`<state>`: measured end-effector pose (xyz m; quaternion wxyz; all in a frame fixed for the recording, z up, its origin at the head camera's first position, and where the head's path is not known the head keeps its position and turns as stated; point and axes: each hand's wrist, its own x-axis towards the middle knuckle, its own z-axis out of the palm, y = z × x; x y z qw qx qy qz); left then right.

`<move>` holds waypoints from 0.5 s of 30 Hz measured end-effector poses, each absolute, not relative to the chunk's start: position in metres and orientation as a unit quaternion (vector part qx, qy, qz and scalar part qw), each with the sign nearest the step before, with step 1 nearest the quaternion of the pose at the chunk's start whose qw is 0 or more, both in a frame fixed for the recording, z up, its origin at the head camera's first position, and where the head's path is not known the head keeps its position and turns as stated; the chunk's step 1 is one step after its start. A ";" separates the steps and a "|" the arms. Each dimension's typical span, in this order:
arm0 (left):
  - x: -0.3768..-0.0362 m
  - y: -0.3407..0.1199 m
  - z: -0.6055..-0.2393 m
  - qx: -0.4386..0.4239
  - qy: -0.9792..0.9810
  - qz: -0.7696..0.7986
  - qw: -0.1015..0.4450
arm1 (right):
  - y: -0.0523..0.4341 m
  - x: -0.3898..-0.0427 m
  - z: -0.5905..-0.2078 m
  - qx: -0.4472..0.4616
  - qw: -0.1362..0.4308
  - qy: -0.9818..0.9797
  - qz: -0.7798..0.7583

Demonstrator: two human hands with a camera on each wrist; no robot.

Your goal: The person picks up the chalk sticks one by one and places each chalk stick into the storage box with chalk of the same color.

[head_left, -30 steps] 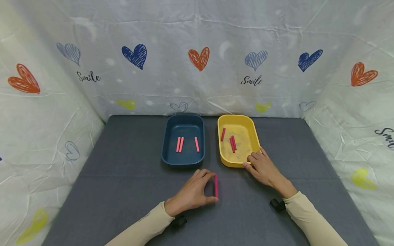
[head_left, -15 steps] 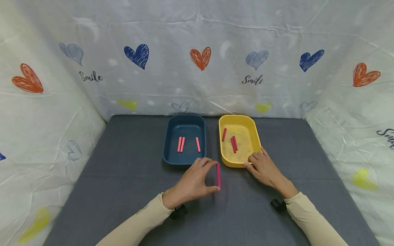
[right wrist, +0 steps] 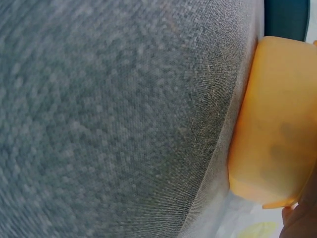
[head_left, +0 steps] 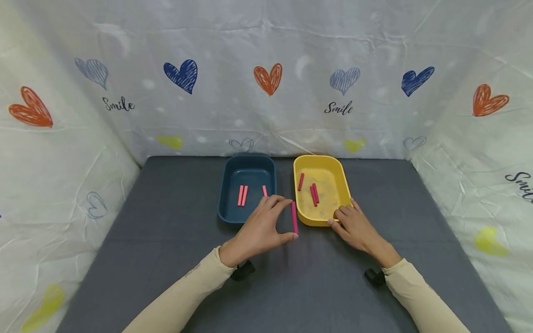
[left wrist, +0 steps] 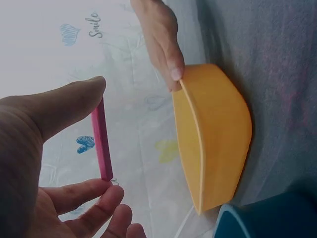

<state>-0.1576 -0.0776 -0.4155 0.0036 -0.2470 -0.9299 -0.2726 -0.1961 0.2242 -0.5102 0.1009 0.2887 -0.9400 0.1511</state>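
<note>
Left hand [head_left: 260, 226], centre of the head view: held one pink stick [head_left: 294, 217] pinched end to end between thumb and fingertips, the stick upright and lifted clear of the grey table cover [head_left: 166, 240], in the gap between the two trays' near corners. The left wrist view showed the same stick [left wrist: 102, 140] spanning from the thumb tip at upper left to a fingertip at lower left, with the yellow tray [left wrist: 218, 134] at right of frame. Right hand [head_left: 354, 226], right of centre in the head view: rested against the yellow tray [head_left: 306, 217] at its near right corner, fingers curled over the rim and grasping it. Yellow tray contents: three red sticks [head_left: 313, 193] on the floor of the tray, one apart toward the far left, two lying close together. Blue tray [head_left: 226, 203], just left of the yellow one: three pink sticks [head_left: 243, 194], the rightmost partly hidden behind the left hand's fingers. Backdrop: white sheet [head_left: 266, 92] printed with hearts and the word "Smile", upper half of the frame.
</note>
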 end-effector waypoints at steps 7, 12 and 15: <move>-0.173 -0.074 -0.411 -0.242 -0.931 -0.272 0.013 | 0.225 -0.196 -0.509 0.292 0.104 -0.938 0.153; -0.181 -0.071 -0.406 -0.239 -0.932 -0.273 0.015 | 0.224 -0.196 -0.508 0.293 0.105 -0.938 0.152; -0.183 -0.068 -0.402 -0.240 -0.932 -0.272 0.021 | 0.225 -0.196 -0.508 0.292 0.104 -0.939 0.147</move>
